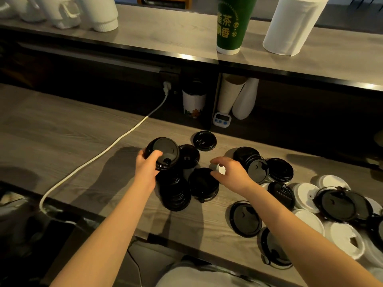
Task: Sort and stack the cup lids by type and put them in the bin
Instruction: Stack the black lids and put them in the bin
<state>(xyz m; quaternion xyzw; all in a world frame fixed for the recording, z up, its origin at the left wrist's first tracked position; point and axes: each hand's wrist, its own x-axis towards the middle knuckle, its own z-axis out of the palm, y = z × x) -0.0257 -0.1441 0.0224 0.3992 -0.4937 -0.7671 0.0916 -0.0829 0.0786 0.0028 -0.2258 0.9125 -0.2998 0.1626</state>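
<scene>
My left hand [147, 170] grips a black domed cup lid [163, 152], held tilted just above a leaning stack of black lids [175, 192]. My right hand [229, 170] hovers with fingers spread over a second short stack of black lids [204, 184]; a small white object sits under its fingers, and I cannot tell whether it is held. More black lids [204, 140] lie singly behind. To the right, loose black lids [279, 169] and white lids [305, 196] lie mixed in a heap. No bin is visible.
A white power cable [107, 151] runs from a wall socket across the wooden counter [62, 131] and over its front edge. A small white timer [222, 119] and paper cups [193, 100] stand at the back. A green cup [233, 23] and paper towel roll [294, 25] sit on the upper shelf.
</scene>
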